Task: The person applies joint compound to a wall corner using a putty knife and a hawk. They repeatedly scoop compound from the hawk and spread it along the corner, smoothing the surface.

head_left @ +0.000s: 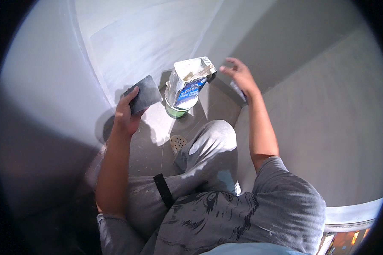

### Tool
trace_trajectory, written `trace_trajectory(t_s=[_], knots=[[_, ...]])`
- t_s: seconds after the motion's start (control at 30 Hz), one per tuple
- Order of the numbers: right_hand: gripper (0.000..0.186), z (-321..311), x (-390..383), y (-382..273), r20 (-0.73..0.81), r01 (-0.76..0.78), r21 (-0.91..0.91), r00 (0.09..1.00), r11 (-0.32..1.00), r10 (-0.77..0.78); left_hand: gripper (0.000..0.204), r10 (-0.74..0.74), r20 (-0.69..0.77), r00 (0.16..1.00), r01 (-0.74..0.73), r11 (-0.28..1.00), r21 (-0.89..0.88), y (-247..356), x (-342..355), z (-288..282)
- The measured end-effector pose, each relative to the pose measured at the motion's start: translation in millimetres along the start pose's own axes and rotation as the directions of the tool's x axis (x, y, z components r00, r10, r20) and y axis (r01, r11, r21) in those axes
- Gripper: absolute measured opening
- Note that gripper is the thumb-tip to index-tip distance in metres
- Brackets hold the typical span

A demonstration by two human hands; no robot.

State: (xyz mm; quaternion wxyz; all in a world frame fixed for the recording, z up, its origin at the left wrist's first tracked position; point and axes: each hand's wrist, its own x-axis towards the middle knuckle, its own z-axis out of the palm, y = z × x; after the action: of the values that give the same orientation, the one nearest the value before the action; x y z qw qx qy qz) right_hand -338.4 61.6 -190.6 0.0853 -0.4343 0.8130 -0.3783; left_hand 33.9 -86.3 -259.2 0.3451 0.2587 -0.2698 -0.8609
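Observation:
My left hand (125,111) grips a dark grey, flat rectangular plate (144,94), thumb across its face and fingers behind. Just right of it stands an open white rectangular tub (174,87) with a blue label, smeared with pale paste. A slim tan and dark tool (206,73), perhaps a putty knife, lies at the tub's right rim. My right hand (240,76) is raised right of the tub, apart from it, thumb and forefinger spread. A narrow pale object (238,90) shows by its palm; whether the hand holds it cannot be told.
Below the tub is a round white and green bucket (177,111) on the tiled floor (151,155). Grey walls (310,110) close in on both sides, and a whiter patched wall (149,38) stands ahead. My bent knee (219,134) and a beige clog (178,143) are close to the bucket.

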Motion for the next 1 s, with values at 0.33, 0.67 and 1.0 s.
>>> trace_trajectory(t_s=[0.33, 0.67, 1.0], knots=[[0.050, 106, 67, -6, 0.259, 0.076, -0.222, 0.966, 0.972, -0.017, 0.019, 0.012, -0.032, 0.999, -0.012, 1.000, 0.007, -12, 27, 6], [0.057, 122, 68, 4, 0.000, -0.026, -0.319, 1.000, 0.947, 0.028, 0.065, -0.033, -0.259, 0.965, 0.057, 0.995, 0.085, -16, 22, 14], [0.049, 127, 67, -4, 0.000, 0.091, -0.355, 0.995, 0.930, -0.097, 0.069, -0.059, -0.157, 0.986, 0.076, 0.992, 0.104, -24, 31, -9]])
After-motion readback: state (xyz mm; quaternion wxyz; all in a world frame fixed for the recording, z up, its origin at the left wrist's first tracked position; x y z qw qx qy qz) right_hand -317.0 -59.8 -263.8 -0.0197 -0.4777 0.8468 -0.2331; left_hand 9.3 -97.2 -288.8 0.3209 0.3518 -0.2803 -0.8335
